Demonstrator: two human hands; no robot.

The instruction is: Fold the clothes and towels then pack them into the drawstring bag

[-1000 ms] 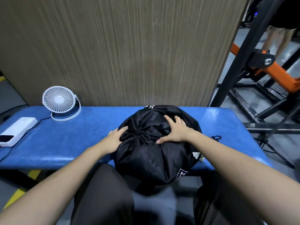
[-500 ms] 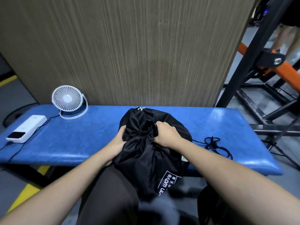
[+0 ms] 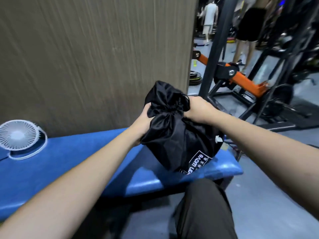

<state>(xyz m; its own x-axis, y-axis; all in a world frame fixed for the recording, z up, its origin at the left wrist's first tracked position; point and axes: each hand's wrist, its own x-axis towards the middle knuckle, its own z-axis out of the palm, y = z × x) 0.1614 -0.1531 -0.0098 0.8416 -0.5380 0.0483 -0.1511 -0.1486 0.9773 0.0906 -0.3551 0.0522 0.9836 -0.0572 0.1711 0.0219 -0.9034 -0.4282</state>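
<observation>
A full black drawstring bag [image 3: 179,140] with a white printed label hangs lifted above the right end of the blue bench [image 3: 69,163]. Its mouth is cinched into a gathered bunch at the top. My left hand [image 3: 142,123] grips the bag's left side just under the bunch. My right hand [image 3: 196,109] grips the right side of the neck. No clothes or towels show outside the bag.
A small white fan [image 3: 19,138] stands at the bench's left end, against a wood-grain panel [image 3: 95,57]. Black and orange gym frames [image 3: 241,80] fill the floor to the right. People stand in the background [image 3: 248,28]. My dark-trousered leg [image 3: 205,209] is below the bench.
Both hands went from pressing flat on the bag to gripping its neck, then lifted it up and to the right off the bench. The view swung right.
</observation>
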